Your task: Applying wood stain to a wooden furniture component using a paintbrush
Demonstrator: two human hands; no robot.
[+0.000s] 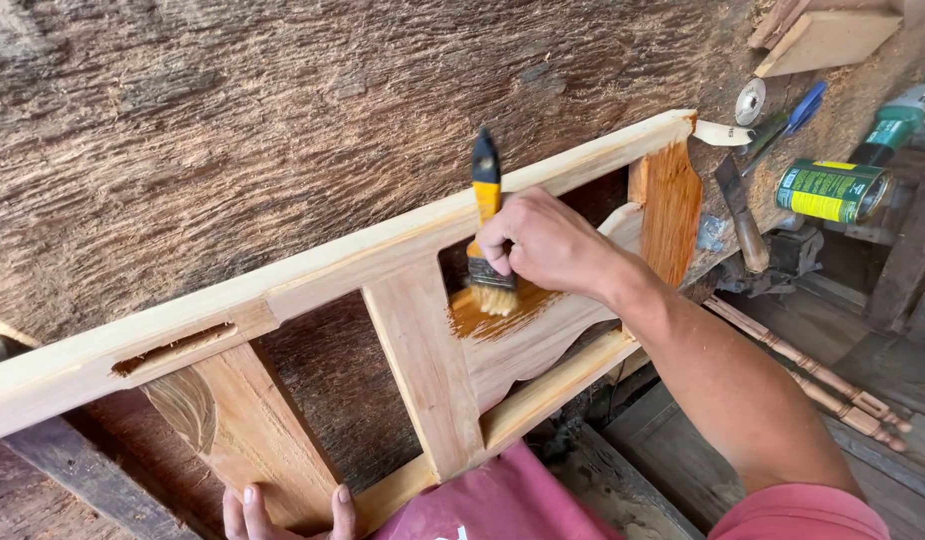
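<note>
A pale wooden frame (382, 255) with rails, uprights and a curved panel lies tilted across a huge rough slab of wood (232, 120). My right hand (547, 243) grips a paintbrush (486, 215) with a yellow and dark handle. Its bristles press on the curved panel, where a wet orange-brown patch (487, 318) spreads. The frame's far end panel (670, 205) is coated the same orange-brown. My left hand (282, 510) clasps the lower edge of a bare panel at the bottom of the view.
At the right, on the slab's end, lie an open green and yellow can (832, 190) on its side, a scraper (739, 215), a blue-handled tool (802, 108) and a green power tool (897, 120). Turned wooden spindles (822, 375) lie lower right. Wood offcuts (822, 35) sit top right.
</note>
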